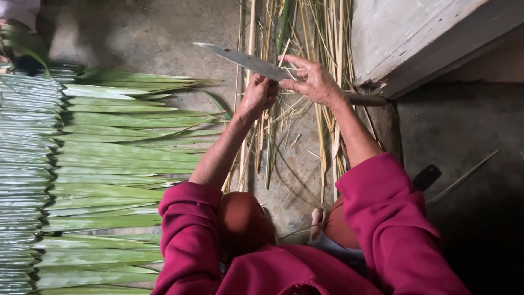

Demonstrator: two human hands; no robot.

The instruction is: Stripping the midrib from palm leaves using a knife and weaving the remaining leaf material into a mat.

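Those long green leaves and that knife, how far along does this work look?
Done: many flat green leaves lie stacked in rows on the left. In hand: the left hand pinches thin strips while the right hand steadies the long knife against them. Left: a loose pile of pale stalks lies on the ground ahead; how many need cutting cannot be told.

knife handle: totally buried inside the left hand [257,96], only the blade [245,60] pokes out
leaf stack [24,180]: chopped off by the left and bottom edges
dark object [426,177]: half behind the right sleeve [393,218], can't tell what it is
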